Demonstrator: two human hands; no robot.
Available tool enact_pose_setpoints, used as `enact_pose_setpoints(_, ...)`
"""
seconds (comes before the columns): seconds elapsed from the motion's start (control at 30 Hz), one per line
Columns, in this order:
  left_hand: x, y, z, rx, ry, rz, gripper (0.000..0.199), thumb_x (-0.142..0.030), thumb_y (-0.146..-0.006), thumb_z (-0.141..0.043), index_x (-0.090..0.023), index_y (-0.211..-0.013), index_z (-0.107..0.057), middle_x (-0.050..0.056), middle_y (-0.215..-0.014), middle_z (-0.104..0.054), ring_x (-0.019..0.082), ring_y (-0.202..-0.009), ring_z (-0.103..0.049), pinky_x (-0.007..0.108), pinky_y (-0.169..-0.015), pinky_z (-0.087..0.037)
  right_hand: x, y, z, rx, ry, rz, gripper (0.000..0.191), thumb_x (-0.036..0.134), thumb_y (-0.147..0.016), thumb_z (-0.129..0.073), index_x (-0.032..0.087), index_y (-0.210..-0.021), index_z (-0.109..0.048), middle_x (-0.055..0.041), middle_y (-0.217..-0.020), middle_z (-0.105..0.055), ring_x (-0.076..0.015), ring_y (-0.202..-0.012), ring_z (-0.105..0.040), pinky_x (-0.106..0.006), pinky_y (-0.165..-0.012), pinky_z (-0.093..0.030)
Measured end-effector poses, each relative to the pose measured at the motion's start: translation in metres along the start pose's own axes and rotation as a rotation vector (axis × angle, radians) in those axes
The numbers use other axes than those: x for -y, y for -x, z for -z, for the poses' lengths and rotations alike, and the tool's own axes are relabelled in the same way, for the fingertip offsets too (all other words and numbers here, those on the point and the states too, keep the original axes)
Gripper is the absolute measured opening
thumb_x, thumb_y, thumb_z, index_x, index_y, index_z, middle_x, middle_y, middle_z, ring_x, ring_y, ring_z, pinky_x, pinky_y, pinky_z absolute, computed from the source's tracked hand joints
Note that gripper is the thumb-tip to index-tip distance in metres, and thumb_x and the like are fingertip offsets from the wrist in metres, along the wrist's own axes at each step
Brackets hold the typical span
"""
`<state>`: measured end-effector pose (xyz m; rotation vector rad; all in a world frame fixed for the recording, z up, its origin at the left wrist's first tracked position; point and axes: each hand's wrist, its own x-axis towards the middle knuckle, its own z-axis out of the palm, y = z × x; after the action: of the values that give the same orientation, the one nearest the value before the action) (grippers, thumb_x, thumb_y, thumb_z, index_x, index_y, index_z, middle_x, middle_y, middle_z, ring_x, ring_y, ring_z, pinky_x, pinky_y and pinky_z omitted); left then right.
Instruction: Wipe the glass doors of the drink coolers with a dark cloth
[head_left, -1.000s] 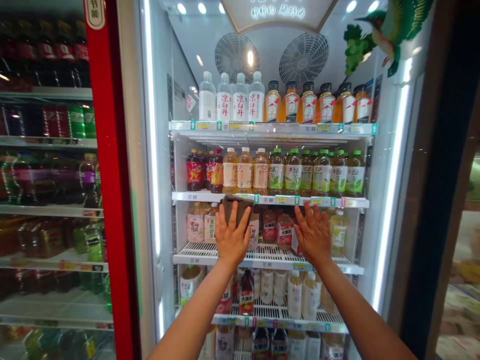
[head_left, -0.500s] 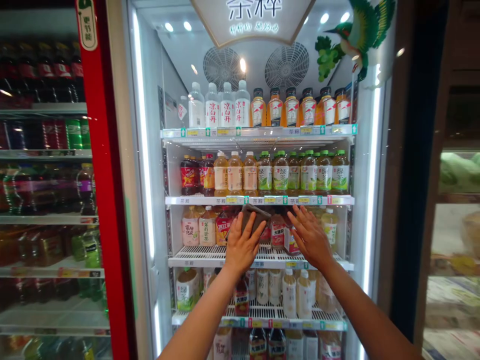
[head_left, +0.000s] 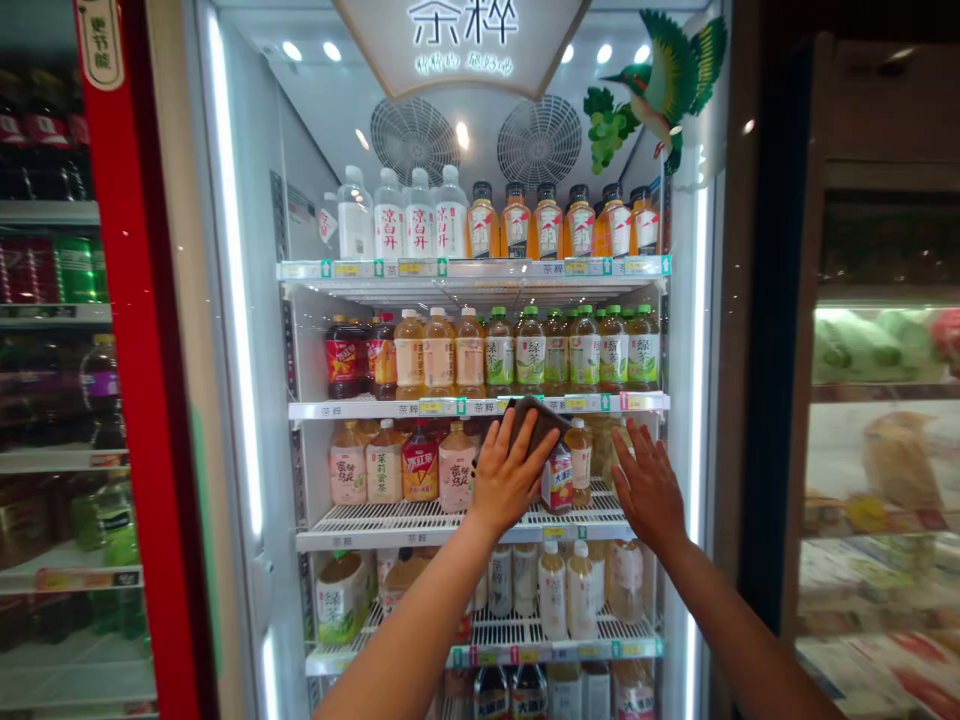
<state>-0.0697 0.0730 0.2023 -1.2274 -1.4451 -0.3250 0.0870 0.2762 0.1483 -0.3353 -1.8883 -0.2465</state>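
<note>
A glass-fronted drinks cooler (head_left: 478, 411) with lit edges fills the middle of the view. My left hand (head_left: 510, 475) lies spread over a dark grey cloth (head_left: 534, 425), pressing it flat against the glass in front of the third shelf. To its right, my right hand (head_left: 649, 485) has its fingers apart and its palm towards the glass, with nothing in it. Behind the glass are pink-labelled bottles (head_left: 349, 465), green tea bottles (head_left: 530, 350) and clear water bottles (head_left: 389, 215).
At the left stands a red-framed cooler (head_left: 135, 300) with dark bottles and cans. A shelf unit with packaged goods (head_left: 885, 490) is at the right. A bird sticker (head_left: 664, 75) is on the glass at the upper right.
Against the bottles behind, my left hand and the cloth have moved right across the glass. My right hand has also shifted right. The view has turned slightly to the right.
</note>
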Motion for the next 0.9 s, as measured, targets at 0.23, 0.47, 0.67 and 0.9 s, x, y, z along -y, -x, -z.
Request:
enact_pose_setpoints(0.23, 0.006, 0.017, -0.003, -0.090, -0.063, 0.321, 0.085, -0.025, -0.090, -0.068, -0.042, -0.159, -0.022, 0.001, -0.172, -0.004, 0.037, -0.158, -0.004, 0.063, -0.123, -0.027, -0.005, 0.001, -0.002, 0.029, 0.004, -0.010, 0.076, 0.023, -0.104, -0.042, 0.038, -0.163, 0.003, 0.0016, -0.172, -0.007, -0.0271, -0.157, -0.017, -0.056, -0.126, -0.027)
enact_pose_setpoints(0.47, -0.031, -0.053, -0.021, -0.067, 0.005, 0.169, 0.076, -0.025, -0.093, -0.065, -0.037, -0.159, -0.029, 0.003, -0.171, -0.013, 0.036, -0.158, -0.001, 0.060, -0.123, -0.030, -0.007, -0.001, 0.000, 0.050, -0.041, -0.014, 0.075, 0.023, -0.104, -0.042, 0.040, -0.162, 0.003, 0.0016, -0.172, -0.007, -0.0263, -0.158, -0.014, -0.057, -0.126, -0.025)
enact_pose_setpoints(0.67, -0.028, 0.000, -0.021, -0.042, 0.040, -0.086, 0.077, -0.023, -0.090, -0.068, -0.040, -0.157, -0.035, 0.000, -0.168, -0.025, 0.034, -0.158, -0.011, 0.055, -0.126, -0.026, -0.043, 0.011, 0.024, 0.095, -0.110, 0.122, 0.074, 0.015, -0.101, -0.044, 0.036, -0.164, -0.011, -0.0031, -0.169, -0.025, -0.0263, -0.156, -0.023, -0.055, -0.124, -0.032)
enact_pose_setpoints(0.9, -0.034, -0.067, -0.027, -0.095, 0.078, 0.237, 0.084, -0.018, -0.089, -0.066, -0.039, -0.160, -0.026, 0.002, -0.171, -0.005, 0.039, -0.157, -0.005, 0.065, -0.123, -0.027, -0.082, 0.030, 0.033, 0.020, 0.021, 0.013, 0.079, 0.014, -0.099, -0.047, 0.039, -0.163, -0.009, -0.0036, -0.172, -0.015, -0.0322, -0.156, -0.021, -0.061, -0.120, -0.035)
